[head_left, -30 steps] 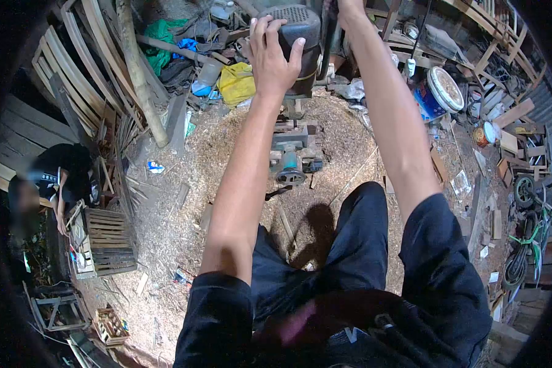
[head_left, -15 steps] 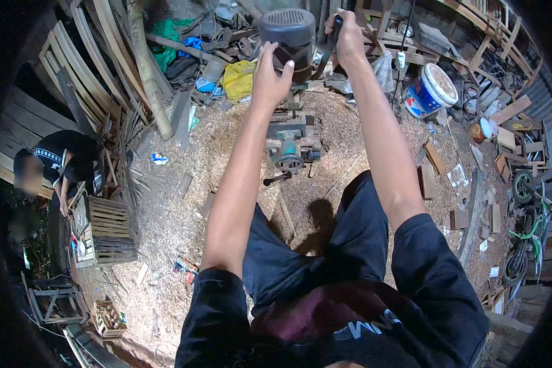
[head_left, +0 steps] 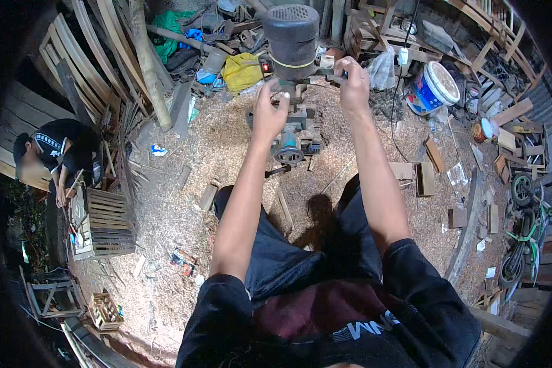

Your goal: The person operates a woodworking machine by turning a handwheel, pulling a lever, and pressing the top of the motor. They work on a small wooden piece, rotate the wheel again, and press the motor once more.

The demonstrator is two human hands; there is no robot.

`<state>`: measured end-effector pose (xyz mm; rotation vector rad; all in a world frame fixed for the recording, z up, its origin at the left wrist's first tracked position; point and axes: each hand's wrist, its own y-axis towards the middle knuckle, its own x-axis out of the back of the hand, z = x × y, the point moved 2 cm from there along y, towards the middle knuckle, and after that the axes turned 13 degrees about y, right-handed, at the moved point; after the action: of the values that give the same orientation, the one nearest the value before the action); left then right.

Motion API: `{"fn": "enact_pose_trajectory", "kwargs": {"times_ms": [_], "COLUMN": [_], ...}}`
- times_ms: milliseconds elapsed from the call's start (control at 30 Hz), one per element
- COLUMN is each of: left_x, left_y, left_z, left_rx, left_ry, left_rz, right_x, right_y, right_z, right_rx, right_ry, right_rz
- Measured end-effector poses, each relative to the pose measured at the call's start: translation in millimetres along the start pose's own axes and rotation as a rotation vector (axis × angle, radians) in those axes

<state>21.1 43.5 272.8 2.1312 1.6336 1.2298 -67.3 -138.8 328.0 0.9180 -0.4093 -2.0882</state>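
Observation:
In the head view a bench machine stands in front of me, with a black cylindrical motor housing (head_left: 292,46) on top. Below the motor is a metal vise with a round handwheel (head_left: 289,156). My left hand (head_left: 270,115) is raised at the left of the machine, thumb and fingers apart, holding nothing that I can see. A small red-lit switch (head_left: 265,67) shows just above it. My right hand (head_left: 354,84) is closed around the end of a dark lever handle (head_left: 333,72) at the machine's right side. The tool under the motor is mostly hidden.
Wood shavings cover the floor (head_left: 172,227). At right stand a white-and-blue bucket (head_left: 432,89) and a small green motorbike (head_left: 524,236). A yellow bag (head_left: 241,73) lies behind left. Another person (head_left: 67,156) crouches by a slatted wooden crate (head_left: 108,224) at far left.
My right hand has come down with the lever handle. My left hand has moved down, away from the motor housing. The red-lit switch now shows.

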Motion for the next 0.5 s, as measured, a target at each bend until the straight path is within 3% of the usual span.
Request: {"fn": "enact_pose_trajectory", "kwargs": {"times_ms": [100, 133, 233, 267, 500], "left_x": [3.9, 6.1, 12.1, 15.9, 12.9], "left_y": [-19.7, -24.1, -40.5, -48.5, -62.6], "left_z": [13.2, 20.8, 37.9, 41.4, 78.7], "left_rx": [0.034, 0.06, 0.184, 0.207, 0.271], "left_ry": [0.02, 0.019, -0.032, -0.02, -0.057], "left_rz": [-0.005, -0.02, -0.014, -0.006, 0.078], "right_x": [9.3, 5.5, 6.3, 12.9, 2.0], "right_y": [-13.3, -20.3, -33.8, -36.8, -19.0], "right_z": [-0.9, 4.1, 5.9, -6.1, 2.3], "right_rx": [0.002, -0.084, 0.02, -0.045, 0.077], "right_ry": [-0.077, -0.062, -0.128, 0.03, -0.071], "right_rz": [0.041, -0.021, 0.028, 0.012, 0.081]}}
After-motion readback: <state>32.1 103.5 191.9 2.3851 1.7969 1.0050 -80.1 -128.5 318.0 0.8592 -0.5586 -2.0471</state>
